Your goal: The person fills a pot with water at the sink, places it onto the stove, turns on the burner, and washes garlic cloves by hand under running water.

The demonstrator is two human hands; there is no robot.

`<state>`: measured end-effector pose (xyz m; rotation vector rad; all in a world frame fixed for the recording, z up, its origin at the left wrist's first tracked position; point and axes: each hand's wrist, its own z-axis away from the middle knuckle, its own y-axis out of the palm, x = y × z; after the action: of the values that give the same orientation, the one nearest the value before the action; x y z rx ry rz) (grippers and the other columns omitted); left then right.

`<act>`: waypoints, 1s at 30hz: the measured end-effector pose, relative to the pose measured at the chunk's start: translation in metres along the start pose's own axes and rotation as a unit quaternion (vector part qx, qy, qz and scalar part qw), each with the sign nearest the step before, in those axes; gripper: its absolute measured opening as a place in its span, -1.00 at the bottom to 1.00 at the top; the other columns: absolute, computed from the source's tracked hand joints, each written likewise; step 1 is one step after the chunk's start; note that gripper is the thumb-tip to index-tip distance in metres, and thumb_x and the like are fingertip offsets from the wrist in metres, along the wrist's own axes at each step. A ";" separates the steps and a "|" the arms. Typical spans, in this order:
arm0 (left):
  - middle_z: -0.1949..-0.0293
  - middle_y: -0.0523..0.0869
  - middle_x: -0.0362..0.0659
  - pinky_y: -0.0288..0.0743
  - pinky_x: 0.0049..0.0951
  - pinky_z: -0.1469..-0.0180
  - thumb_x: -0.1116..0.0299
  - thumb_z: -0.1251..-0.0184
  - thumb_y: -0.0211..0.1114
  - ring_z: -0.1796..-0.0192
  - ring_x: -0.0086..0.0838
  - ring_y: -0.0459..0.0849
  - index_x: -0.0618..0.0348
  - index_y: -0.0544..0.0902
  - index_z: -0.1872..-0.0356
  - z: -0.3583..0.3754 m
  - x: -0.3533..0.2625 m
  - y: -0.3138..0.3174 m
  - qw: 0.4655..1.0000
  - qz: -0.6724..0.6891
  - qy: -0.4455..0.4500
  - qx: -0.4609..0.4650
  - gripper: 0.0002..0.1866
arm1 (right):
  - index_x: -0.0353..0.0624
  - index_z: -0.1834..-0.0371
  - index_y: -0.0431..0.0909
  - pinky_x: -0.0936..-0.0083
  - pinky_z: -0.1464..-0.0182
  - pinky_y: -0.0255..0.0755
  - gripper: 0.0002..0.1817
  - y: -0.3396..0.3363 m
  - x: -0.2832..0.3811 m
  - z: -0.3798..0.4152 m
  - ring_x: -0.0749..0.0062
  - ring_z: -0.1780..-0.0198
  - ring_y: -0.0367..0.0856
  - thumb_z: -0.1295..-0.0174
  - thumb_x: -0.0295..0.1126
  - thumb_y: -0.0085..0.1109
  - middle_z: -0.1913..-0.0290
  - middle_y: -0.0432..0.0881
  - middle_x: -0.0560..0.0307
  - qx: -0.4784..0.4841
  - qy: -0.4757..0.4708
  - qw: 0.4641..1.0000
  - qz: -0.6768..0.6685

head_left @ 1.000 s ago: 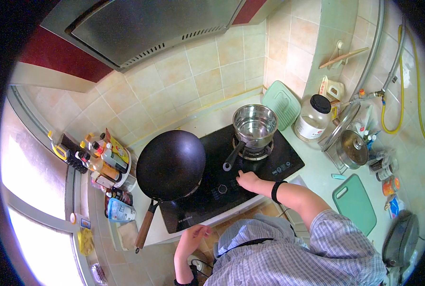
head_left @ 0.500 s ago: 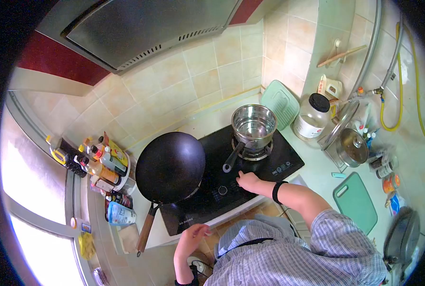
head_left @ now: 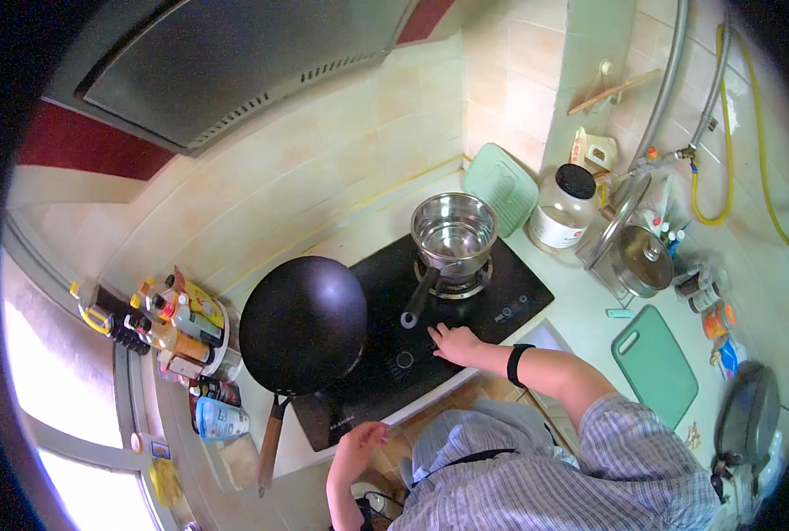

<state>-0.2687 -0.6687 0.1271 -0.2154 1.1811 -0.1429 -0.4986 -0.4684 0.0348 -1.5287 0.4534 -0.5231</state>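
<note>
My right hand [head_left: 455, 343] reaches onto the black cooktop [head_left: 492, 319], fingers apart, their tips down on the glass near its front controls. Whatever lies beneath the palm is hidden. A round control [head_left: 404, 359] shows just left of it. Behind the fingers, a steel saucepan [head_left: 454, 234] stands on the right burner, its black handle pointing towards me. My left hand [head_left: 359, 447] hovers by the front counter edge, fingers loosely bent and apart, with nothing visible in it. A black wok [head_left: 303, 323] sits on the left side, its wooden handle jutting past the counter edge.
Bottles [head_left: 178, 327] crowd a rack at left beside the window. Along the right counter are a black-lidded jar [head_left: 563, 208], a lidded pot [head_left: 640, 261] and a green cutting board [head_left: 655, 367]. A range hood [head_left: 235, 71] hangs above.
The view has shifted slightly. My right hand's fingers have spread on the cooktop near the controls. My left hand stays by the counter edge; the pans keep their places.
</note>
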 end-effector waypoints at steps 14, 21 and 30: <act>0.49 0.60 -0.10 0.46 -0.51 0.35 0.43 -0.19 0.03 0.41 -0.47 0.60 0.40 0.54 0.37 -0.048 -0.046 0.080 0.985 -0.094 0.072 0.128 -0.80 | -0.16 0.58 0.41 0.20 0.47 0.37 -0.62 -0.024 -0.024 0.173 0.03 0.53 0.48 -0.21 -0.19 -0.31 0.59 0.47 -0.04 -0.039 0.209 0.943 -0.257; 0.62 0.53 -0.15 0.39 -0.58 0.45 0.51 -0.12 0.03 0.56 -0.56 0.51 0.37 0.51 0.57 -0.054 -0.124 0.211 0.951 -0.195 0.144 0.192 -0.83 | -0.14 0.53 0.42 0.32 0.32 0.37 -0.65 -0.013 -0.045 0.346 0.17 0.42 0.53 -0.18 -0.17 -0.30 0.53 0.56 0.08 -0.071 0.390 0.837 -0.376; 0.57 0.54 -0.18 0.38 -0.63 0.35 0.44 -0.21 0.04 0.48 -0.60 0.50 0.38 0.52 0.39 -0.060 -0.160 0.378 0.860 -0.227 0.156 0.430 -0.82 | -0.13 0.24 0.44 0.44 0.30 0.41 -0.77 0.022 -0.001 0.548 0.27 0.39 0.55 -0.11 -0.30 -0.15 0.46 0.58 0.14 -0.200 0.657 0.624 -0.372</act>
<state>-0.3849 -0.2720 0.1581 0.3425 1.2581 -1.1338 -0.1796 -0.0231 0.0127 -1.4464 1.0835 -2.4124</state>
